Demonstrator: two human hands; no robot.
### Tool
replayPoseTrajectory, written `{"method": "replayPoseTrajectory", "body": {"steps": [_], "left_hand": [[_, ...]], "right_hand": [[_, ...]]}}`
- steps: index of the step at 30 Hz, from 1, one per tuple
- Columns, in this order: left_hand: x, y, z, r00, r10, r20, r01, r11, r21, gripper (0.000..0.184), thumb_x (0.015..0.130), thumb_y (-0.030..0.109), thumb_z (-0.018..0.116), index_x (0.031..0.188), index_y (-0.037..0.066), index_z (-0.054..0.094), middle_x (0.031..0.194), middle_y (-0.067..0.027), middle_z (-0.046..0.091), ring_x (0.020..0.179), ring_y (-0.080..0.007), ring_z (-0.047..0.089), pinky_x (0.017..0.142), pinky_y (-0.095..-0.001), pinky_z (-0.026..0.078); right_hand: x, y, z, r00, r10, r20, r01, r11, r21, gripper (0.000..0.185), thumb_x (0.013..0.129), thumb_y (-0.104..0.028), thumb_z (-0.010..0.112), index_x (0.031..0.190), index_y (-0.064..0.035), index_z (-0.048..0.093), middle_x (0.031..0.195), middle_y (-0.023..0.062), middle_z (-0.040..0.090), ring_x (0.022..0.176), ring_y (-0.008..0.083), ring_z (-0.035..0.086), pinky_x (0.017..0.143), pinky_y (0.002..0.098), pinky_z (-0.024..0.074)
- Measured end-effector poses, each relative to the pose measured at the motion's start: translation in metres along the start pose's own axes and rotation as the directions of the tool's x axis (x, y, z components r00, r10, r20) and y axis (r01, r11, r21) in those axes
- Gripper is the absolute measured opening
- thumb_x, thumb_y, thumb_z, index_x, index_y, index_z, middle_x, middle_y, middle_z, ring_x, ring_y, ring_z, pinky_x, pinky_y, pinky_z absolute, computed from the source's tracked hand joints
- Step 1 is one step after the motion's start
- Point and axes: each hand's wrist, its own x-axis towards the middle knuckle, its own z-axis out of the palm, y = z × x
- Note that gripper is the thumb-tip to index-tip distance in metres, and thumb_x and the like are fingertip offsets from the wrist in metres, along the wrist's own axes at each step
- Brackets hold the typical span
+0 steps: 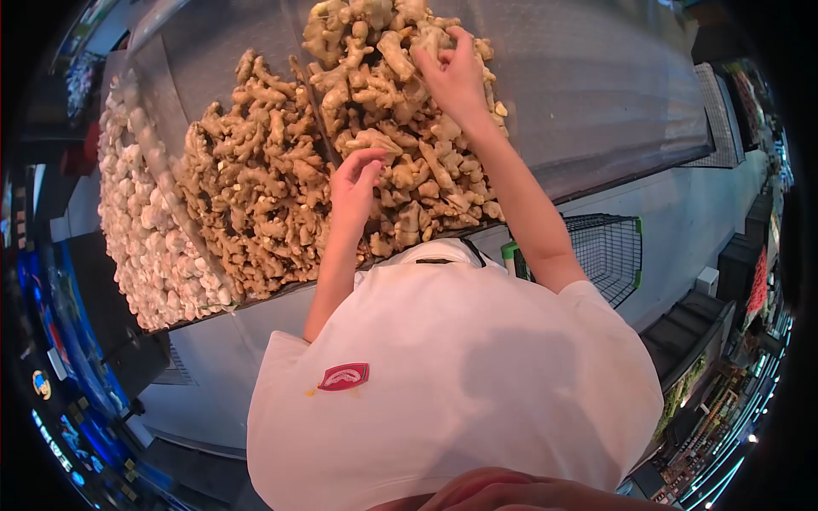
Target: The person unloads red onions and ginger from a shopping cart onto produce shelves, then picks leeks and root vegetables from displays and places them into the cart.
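Note:
A heap of pale ginger (400, 85) fills the bin in front of me. Near its top, my right hand (454, 75) has thumb and fingers closed around a knobbly ginger piece (432, 39). Lower on the same heap, my left hand (354, 183) hovers with curved fingers a little apart and nothing visible between them. Its fingertips come close to a broad ginger piece (372, 141); whether they touch it, I cannot tell.
Left of the heap lies darker, thinner ginger (256, 170) behind a divider, then white garlic bulbs (149, 230). A grey display surface (596, 94) extends right. A wire shopping cart (605, 251) with green trim stands beside me at the display's front.

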Motion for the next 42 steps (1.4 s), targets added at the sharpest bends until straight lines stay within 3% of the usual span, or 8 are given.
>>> {"method": "replayPoseTrajectory", "body": {"steps": [5, 8, 12, 16, 24, 30, 36, 42], "left_hand": [[-0.020, -0.027, -0.015, 0.955, -0.010, 0.295, -0.013, 0.997, 0.077, 0.037, 0.108, 0.024, 0.057, 0.081, 0.001, 0.067, 0.089, -0.0034, 0.068, 0.083, -0.0113, 0.057, 0.079, -0.0268, 0.046], [-0.039, -0.022, -0.017, 0.913, -0.051, 0.404, 0.054, 0.999, 0.003, 0.059, 0.114, 0.041, 0.047, 0.071, 0.002, 0.060, 0.081, -0.0045, 0.063, 0.081, -0.0115, 0.057, 0.076, -0.0290, 0.045], [-0.047, -0.044, -0.027, 0.834, -0.119, 0.538, 0.118, 0.992, 0.036, 0.024, 0.111, 0.022, 0.055, 0.103, 0.001, 0.064, 0.094, -0.0032, 0.061, 0.086, -0.0128, 0.057, 0.084, -0.0276, 0.047], [-0.050, -0.036, -0.023, 0.750, -0.087, 0.655, 0.075, 0.996, 0.046, 0.046, 0.098, 0.000, 0.064, 0.142, 0.010, 0.055, 0.118, -0.0010, 0.056, 0.093, -0.0113, 0.058, 0.091, -0.0289, 0.049], [-0.063, -0.085, 0.068, 0.339, -0.264, 0.903, -0.028, 0.957, 0.290, 0.027, 0.100, 0.028, 0.072, 0.111, 0.004, 0.070, 0.099, -0.0026, 0.066, 0.089, -0.0106, 0.060, 0.079, -0.0290, 0.050], [-0.093, -0.113, 0.177, 0.179, -0.339, 0.924, -0.543, 0.749, 0.380, 0.027, 0.098, 0.025, 0.066, 0.117, 0.008, 0.063, 0.103, -0.0133, 0.067, 0.099, -0.0338, 0.067, 0.088, -0.0477, 0.053], [-0.125, -0.187, 0.287, -0.034, 0.197, 0.980, -0.903, 0.415, -0.115, 0.022, 0.091, 0.024, 0.067, 0.107, 0.010, 0.063, 0.097, -0.0104, 0.065, 0.096, -0.0293, 0.066, 0.087, -0.0452, 0.044], [-0.111, -0.251, 0.349, 0.012, -0.365, 0.931, -0.998, 0.051, 0.033, 0.027, 0.096, 0.035, 0.057, 0.091, 0.014, 0.073, 0.087, -0.0106, 0.075, 0.081, -0.0287, 0.071, 0.089, -0.0454, 0.042]], "right_hand": [[0.128, 0.015, 0.020, 0.974, 0.107, 0.199, -0.084, 0.989, -0.122, 0.071, 0.086, -0.026, 0.078, 0.149, -0.0149, 0.048, 0.164, 0.0197, 0.040, 0.150, 0.0389, 0.040, 0.113, 0.0504, 0.0431], [0.100, 0.056, 0.035, 0.916, -0.398, -0.043, 0.310, 0.774, -0.552, 0.047, 0.100, -0.039, 0.067, 0.126, 0.0000, 0.065, 0.126, 0.0213, 0.067, 0.112, 0.0358, 0.063, 0.094, 0.0507, 0.0512], [-0.058, 0.051, 0.002, 0.907, -0.361, -0.216, 0.302, 0.916, -0.265, 0.020, 0.103, -0.023, 0.063, 0.101, -0.0034, 0.068, 0.119, 0.0156, 0.057, 0.116, 0.0344, 0.051, 0.102, 0.0460, 0.0401], [-0.249, 0.111, -0.047, 0.963, -0.060, -0.263, -0.063, 0.899, -0.434, 0.024, 0.093, -0.009, 0.069, 0.113, -0.0009, 0.058, 0.117, 0.0170, 0.056, 0.117, 0.0370, 0.053, 0.103, 0.0467, 0.0419], [-0.567, 0.247, -0.139, 0.495, 0.439, -0.750, -0.864, 0.341, -0.371, 0.027, 0.101, -0.022, 0.060, 0.114, 0.0017, 0.059, 0.099, 0.0217, 0.068, 0.093, 0.0415, 0.066, 0.082, 0.0522, 0.0505], [-0.574, 0.220, -0.161, 0.305, 0.441, -0.844, -0.907, 0.406, -0.116, 0.032, 0.103, -0.028, 0.056, 0.104, 0.0021, 0.065, 0.083, 0.0217, 0.072, 0.078, 0.0409, 0.072, 0.068, 0.0527, 0.0539], [-0.572, 0.262, -0.182, 0.016, 0.484, -0.875, -0.999, -0.024, -0.032, 0.037, 0.097, -0.040, 0.057, 0.090, -0.0081, 0.073, 0.084, 0.0153, 0.075, 0.078, 0.0425, 0.073, 0.066, 0.0551, 0.0545], [-0.557, 0.255, -0.212, 0.024, 0.589, -0.808, -0.999, 0.048, 0.006, 0.033, 0.095, -0.041, 0.062, 0.088, -0.0104, 0.073, 0.083, 0.0140, 0.076, 0.080, 0.0396, 0.075, 0.070, 0.0534, 0.0567]]}}
